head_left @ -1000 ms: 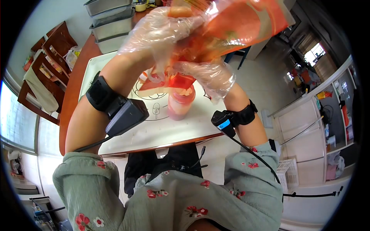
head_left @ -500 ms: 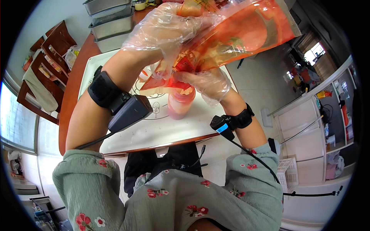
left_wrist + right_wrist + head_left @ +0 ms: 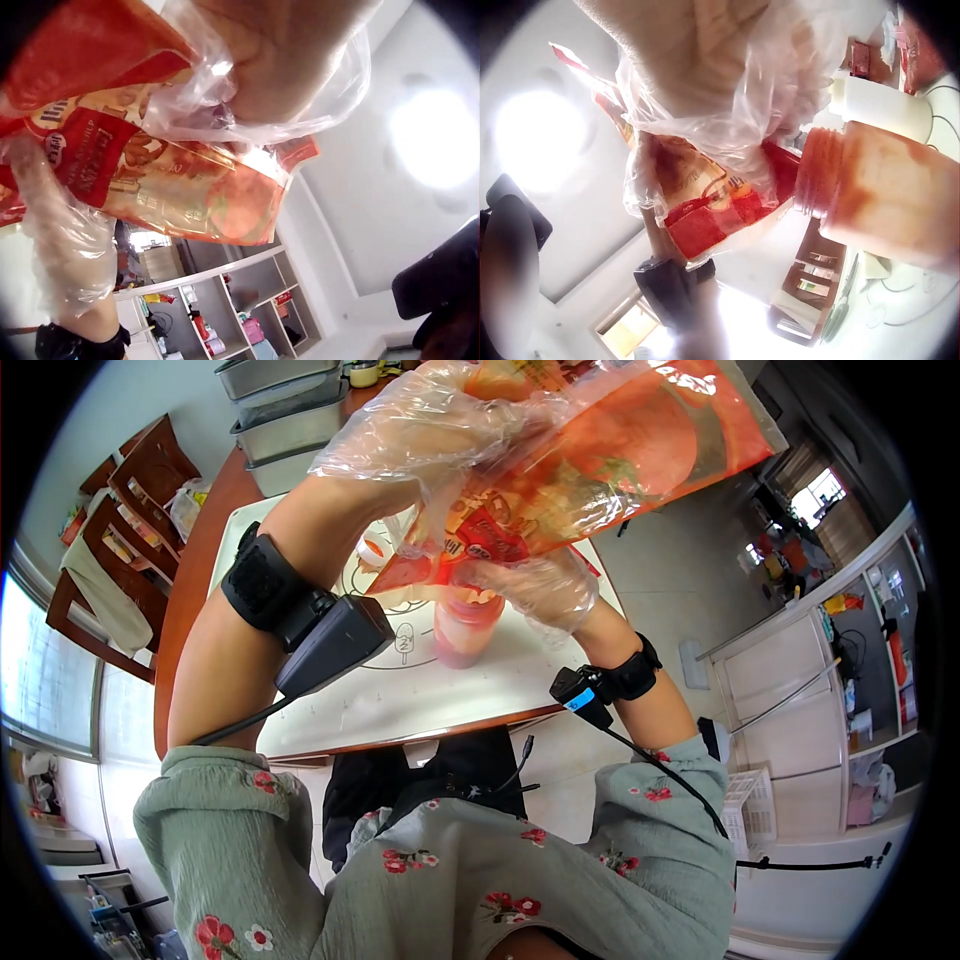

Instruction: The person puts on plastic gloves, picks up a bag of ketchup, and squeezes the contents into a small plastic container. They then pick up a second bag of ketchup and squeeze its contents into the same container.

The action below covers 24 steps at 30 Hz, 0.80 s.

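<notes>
Both hands wear clear plastic gloves and hold a red ketchup pouch (image 3: 640, 445), printed with tomatoes. High in the head view, my left hand (image 3: 430, 435) grips the bunched upper part of the pouch. Lower down, my right hand (image 3: 545, 588) pinches it near its cut corner, with the thumb along the front. That corner sits right over the mouth of a clear plastic jar (image 3: 465, 632) standing on the table. In the right wrist view the jar (image 3: 892, 195) has a threaded neck and red smears inside, and the pouch's edge (image 3: 720, 225) overlaps its rim.
A white mat (image 3: 400, 715) with line drawings covers the wooden table (image 3: 190, 620). Stacked metal containers (image 3: 290, 430) stand at the back left. Behind the left forearm lies a small white and orange round thing (image 3: 374, 550). Wooden chairs (image 3: 120, 550) are at the left.
The pouch has turned, so more of its printed front shows, and its far end has swung slightly lower and right. My right hand has dropped a little; the jar stays put.
</notes>
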{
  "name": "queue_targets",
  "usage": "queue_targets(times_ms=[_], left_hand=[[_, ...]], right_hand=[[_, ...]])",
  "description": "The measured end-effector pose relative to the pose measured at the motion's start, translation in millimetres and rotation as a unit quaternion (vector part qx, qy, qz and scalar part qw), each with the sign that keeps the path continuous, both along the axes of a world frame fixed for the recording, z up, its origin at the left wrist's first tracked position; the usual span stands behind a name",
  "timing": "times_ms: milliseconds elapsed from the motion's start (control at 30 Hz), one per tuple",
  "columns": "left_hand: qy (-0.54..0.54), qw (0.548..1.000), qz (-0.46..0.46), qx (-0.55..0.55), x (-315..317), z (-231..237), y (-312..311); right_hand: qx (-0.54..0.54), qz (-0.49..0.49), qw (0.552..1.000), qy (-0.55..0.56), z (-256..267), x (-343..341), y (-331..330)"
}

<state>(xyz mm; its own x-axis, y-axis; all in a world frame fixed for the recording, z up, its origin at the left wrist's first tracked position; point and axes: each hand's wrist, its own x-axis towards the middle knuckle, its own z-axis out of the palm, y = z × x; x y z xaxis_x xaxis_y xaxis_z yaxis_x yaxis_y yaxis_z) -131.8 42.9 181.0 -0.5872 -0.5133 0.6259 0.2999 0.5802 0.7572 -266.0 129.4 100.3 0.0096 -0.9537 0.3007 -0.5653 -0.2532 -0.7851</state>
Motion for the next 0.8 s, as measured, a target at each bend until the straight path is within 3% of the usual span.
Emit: queue_targets(times_ms=[33,200,300,333,367,400,433,467,533,567,667,700,733,800], left_hand=[[-0.014,1.000,0.020,-0.011,-0.9,-0.3,-0.3],[-0.141,0.981,-0.050,-0.119,15.9,5.5,-40.9],[-0.203,0.976,0.056,-0.053,12.0,9.0,-26.8],[-0.169,0.949,0.084,-0.251,13.8,8.4,-35.0],[-0.129,0.883,0.108,-0.438,17.3,6.5,-50.9],[-0.082,0.779,0.127,-0.608,22.9,2.9,-61.8],[-0.047,0.863,0.077,-0.498,27.7,-0.9,-63.0],[-0.011,0.926,0.024,-0.375,34.6,-7.4,-58.9],[0.056,0.989,-0.085,-0.107,48.9,-25.3,-44.2],[0.086,0.986,-0.138,0.032,54.6,-35.7,-35.3],[0.147,0.928,-0.232,0.253,63.5,-77.1,-20.7],[0.093,0.943,-0.143,0.286,63.7,-74.0,-8.4],[0.089,0.966,-0.099,0.220,61.9,-86.0,-4.4],[0.075,0.964,-0.042,0.253,54.7,-89.7,-1.3]], right_hand=[[-0.001,0.007,1.000,-0.018,3.4,1.5,3.3],[-0.025,0.081,0.984,-0.159,23.3,1.2,7.8],[-0.011,0.076,0.977,-0.199,39.8,2.9,12.9],[-0.020,0.068,0.977,-0.202,38.7,2.6,10.5],[-0.029,0.059,0.976,-0.205,36.6,1.6,6.3],[-0.039,0.050,0.976,-0.208,35.1,2.9,4.1],[-0.042,0.040,0.972,-0.229,35.3,3.9,6.1],[-0.088,0.047,0.979,-0.176,33.9,1.8,5.3],[-0.143,0.050,0.981,-0.119,28.8,-3.9,4.2],[-0.152,0.049,0.980,-0.117,27.4,-5.7,3.9],[-0.134,0.046,0.976,-0.168,23.1,-9.4,3.2],[-0.165,0.052,0.977,-0.123,14.1,-15.8,-0.2],[-0.184,0.066,0.976,-0.094,7.4,-22.2,-2.0],[-0.215,0.103,0.970,-0.056,-2.0,-32.8,-3.4]])
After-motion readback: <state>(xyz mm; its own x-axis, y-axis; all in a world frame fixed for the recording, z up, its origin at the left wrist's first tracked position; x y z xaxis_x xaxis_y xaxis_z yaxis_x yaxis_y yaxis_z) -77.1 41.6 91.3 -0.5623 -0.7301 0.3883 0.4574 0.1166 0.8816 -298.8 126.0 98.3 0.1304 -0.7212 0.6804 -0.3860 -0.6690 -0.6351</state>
